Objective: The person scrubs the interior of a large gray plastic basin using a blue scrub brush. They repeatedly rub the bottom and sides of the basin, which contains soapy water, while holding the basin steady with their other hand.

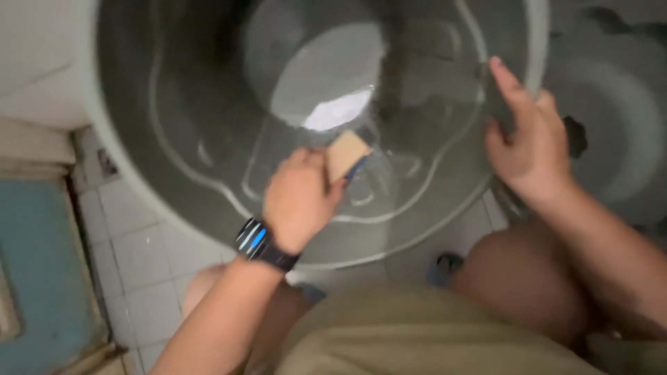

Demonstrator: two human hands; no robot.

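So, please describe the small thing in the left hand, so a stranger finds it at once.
Find the big grey basin of water over the white tiled floor. The left hand, with a wristwatch, holds a tan sponge there, the only flat tan block.

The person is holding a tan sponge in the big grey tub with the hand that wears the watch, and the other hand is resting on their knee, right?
Not quite. The right hand is not on the knee: the head view shows it gripping the rim of the grey tub. The rest holds: the left hand, the one with the watch, holds a tan sponge inside the tub.
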